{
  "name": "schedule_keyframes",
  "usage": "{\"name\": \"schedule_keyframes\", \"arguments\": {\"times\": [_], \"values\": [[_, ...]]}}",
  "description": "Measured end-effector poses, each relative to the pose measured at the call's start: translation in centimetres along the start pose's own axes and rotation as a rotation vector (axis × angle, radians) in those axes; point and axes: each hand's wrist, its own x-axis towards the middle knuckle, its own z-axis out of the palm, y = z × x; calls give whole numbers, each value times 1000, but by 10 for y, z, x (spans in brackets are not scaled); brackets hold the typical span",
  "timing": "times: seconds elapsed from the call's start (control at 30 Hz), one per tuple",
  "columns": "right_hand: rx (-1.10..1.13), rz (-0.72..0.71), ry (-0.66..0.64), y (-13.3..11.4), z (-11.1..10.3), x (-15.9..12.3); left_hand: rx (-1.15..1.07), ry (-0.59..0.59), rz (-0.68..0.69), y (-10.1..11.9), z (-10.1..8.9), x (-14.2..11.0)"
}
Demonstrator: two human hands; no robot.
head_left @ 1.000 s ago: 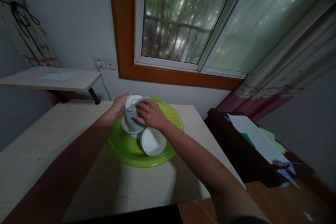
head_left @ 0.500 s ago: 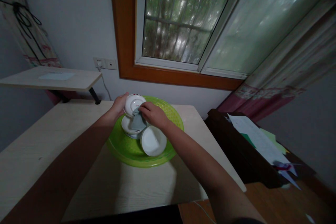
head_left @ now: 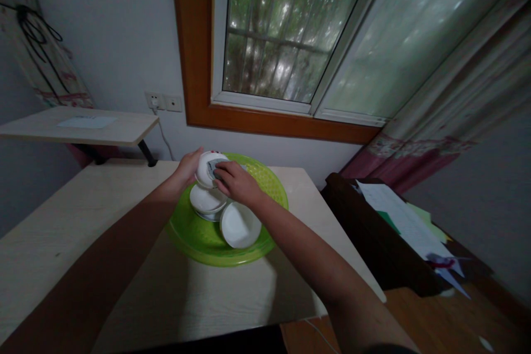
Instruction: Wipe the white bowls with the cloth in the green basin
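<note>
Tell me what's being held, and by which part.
Left fingers hold a white bowl by its left edge; right fingers hold a grey cloth, exactly where is hidden.

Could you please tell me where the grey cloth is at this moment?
In the head view, slightly left of centre, the grey cloth is in the right hand, against the white bowl held by the left hand, over the green tray.

The cloth (head_left: 213, 168) looks matt, the bowls (head_left: 240, 225) smooth, the basin (head_left: 232, 260) glossy plastic.
</note>
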Motion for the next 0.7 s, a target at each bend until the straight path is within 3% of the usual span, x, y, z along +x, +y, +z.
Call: {"name": "schedule_keyframes", "arguments": {"times": [0.17,0.47,0.7], "values": [[-9,-51,-8,-1,-7,-2,-22,-44,-12,-1,-1,1],[-63,21,-18,10,-4,-3,-44,46,57,4,0,2],[-3,-180,-74,4,-3,-3,18,91,84,-2,-8,10]]}}
